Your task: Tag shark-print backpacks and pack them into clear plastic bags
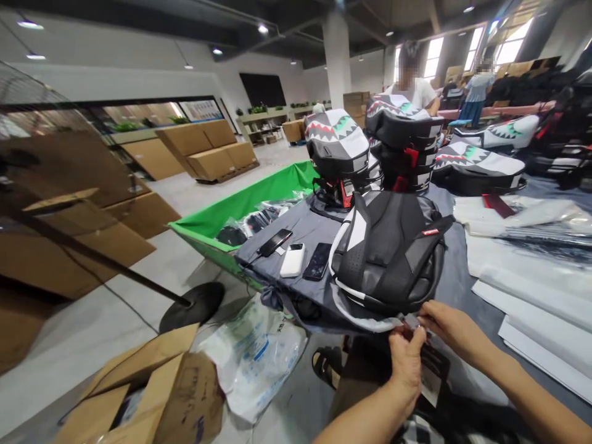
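Left hand [407,364]: pinched a small reddish-brown piece [407,325], too blurred to identify, in a closed grip.
Right hand [440,320]: pinched at the same piece with a closed grip, just beside the left.
Black backpack with white piping [393,246]: lay straps-up on the grey cloth-covered table [314,222], just beyond both hands.
Whitish strip [367,322]: ran along the backpack's near edge toward the fingertips.
White rounded device [292,260]: lay between two black phones [317,261], left of the backpack.
Stacked bags with shark-tooth print [340,142]: stood behind.
Flat white sheets [531,314]: lay at the table's right.
Green cloth-lined bin [198,223]: stood beyond the phones, held plastic-wrapped dark items [259,222].
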`<act>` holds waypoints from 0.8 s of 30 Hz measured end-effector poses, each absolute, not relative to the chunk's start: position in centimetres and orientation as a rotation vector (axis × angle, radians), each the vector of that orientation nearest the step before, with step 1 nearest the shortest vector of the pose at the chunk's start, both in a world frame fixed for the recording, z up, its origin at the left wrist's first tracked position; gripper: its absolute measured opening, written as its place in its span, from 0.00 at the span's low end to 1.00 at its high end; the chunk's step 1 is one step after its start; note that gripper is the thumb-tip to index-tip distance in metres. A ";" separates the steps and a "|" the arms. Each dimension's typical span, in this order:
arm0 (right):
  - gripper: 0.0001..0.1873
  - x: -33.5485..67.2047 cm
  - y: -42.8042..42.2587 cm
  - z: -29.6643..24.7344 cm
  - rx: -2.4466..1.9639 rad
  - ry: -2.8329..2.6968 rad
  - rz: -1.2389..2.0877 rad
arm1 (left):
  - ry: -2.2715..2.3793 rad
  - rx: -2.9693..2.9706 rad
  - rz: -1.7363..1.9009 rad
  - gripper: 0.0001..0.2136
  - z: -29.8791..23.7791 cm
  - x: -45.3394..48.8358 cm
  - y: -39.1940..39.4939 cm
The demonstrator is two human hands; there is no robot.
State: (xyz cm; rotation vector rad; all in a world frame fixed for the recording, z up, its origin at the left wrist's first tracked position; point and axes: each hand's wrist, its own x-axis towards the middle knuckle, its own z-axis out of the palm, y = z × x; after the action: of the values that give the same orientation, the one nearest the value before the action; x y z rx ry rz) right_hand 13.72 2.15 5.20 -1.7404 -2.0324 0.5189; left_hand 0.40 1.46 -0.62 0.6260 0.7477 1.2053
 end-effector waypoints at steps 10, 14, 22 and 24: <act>0.13 14.4 1.8 5.7 -1.696 -1.952 0.633 | 0.871 0.512 1.158 0.29 -1.4 0.6 1.4; 0.15 14.6 2.3 4.5 -1.590 -1.848 0.765 | 0.864 0.489 1.177 0.28 -1.5 0.8 1.8; 0.14 14.0 3.0 1.7 -1.689 -1.666 0.709 | 0.881 0.444 1.199 0.26 -0.8 0.9 2.1; 0.15 13.9 3.0 1.5 -1.732 -1.630 0.664 | 0.879 0.378 1.199 0.27 -0.7 0.9 2.0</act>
State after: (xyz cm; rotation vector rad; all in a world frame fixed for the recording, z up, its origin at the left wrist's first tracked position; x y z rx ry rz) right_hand 13.93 2.98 1.49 -1.7320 -1.6297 0.6638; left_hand 0.89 1.96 -0.68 0.3781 0.8794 1.1988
